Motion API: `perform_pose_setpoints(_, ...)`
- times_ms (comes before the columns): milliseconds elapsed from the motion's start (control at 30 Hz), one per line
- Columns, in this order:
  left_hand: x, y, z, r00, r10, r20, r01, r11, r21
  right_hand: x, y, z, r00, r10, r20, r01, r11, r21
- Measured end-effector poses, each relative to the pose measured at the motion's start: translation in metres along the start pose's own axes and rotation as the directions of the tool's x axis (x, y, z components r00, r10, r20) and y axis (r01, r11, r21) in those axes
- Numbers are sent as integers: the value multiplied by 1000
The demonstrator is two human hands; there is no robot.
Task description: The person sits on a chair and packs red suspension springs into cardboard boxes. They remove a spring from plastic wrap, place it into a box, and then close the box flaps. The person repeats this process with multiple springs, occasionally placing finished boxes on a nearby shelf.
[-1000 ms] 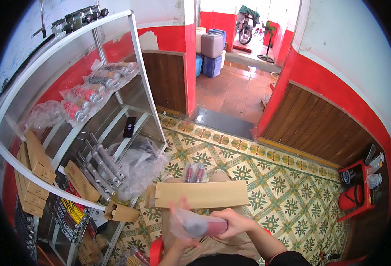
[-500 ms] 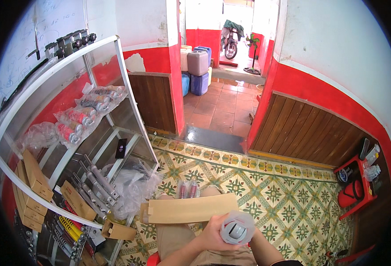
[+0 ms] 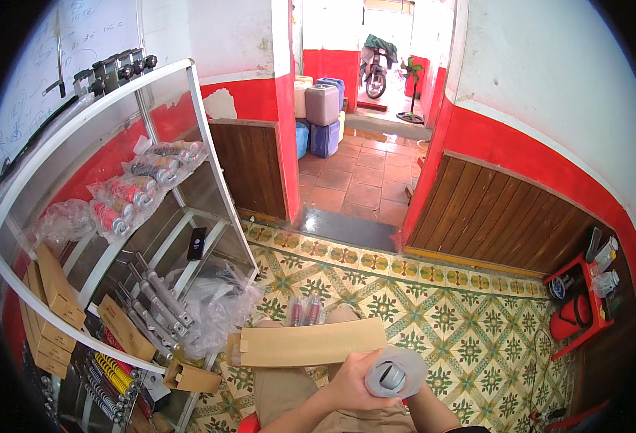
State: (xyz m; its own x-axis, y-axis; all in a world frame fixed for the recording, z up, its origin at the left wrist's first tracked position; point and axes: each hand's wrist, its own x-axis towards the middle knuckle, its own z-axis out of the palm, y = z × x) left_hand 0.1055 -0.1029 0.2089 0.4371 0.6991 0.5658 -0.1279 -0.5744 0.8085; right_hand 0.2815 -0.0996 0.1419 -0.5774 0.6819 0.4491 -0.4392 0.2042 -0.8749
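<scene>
A silver, round-ended metal part in a translucent plastic sleeve (image 3: 394, 377) points its end up at me, above my lap. My left hand (image 3: 356, 377) wraps around its left side. From the right, my right hand (image 3: 417, 393) closes on it lower down, its fingers mostly hidden behind the part and plastic. Across my thighs lies a long brown cardboard box (image 3: 307, 343), with an end flap standing out at its left. Just beyond the box, two red-and-silver shock absorbers (image 3: 305, 310) in clear plastic are on the floor between my knees.
A white-framed shelf rack (image 3: 224, 173) at the left holds wrapped shock absorbers (image 3: 127, 191), metal fork tubes (image 3: 155, 303), cardboard boxes (image 3: 54, 328) and a phone (image 3: 197, 243). Crumpled plastic (image 3: 220, 307) spills beside it. A red stand (image 3: 585, 289) is at the right; jerrycans (image 3: 323, 105) stand past the doorway.
Both hands have shifted slightly right with the plastic-sleeved part, and its end has turned and tilted a little. The cardboard box remains across my thighs.
</scene>
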Motion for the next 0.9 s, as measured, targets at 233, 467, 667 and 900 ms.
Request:
perform_pose_setpoints(233,3,8,-1,1000,-19,4,18,999,32,-17,10,-8,997,81,13,-82,991,103)
perform_pose_setpoints(467,18,29,-2,1000,-5,-13,7,988,155,-19,5,7,967,125,-221,-78,975,207)
perform_pose_setpoints(667,-14,-31,-4,998,18,64,13,892,-451,22,-35,13,987,131,95,-115,981,-159)
perform_pose_setpoints(900,-36,-55,17,987,-109,120,152,878,-454,28,-41,8,991,80,103,-58,978,-201)
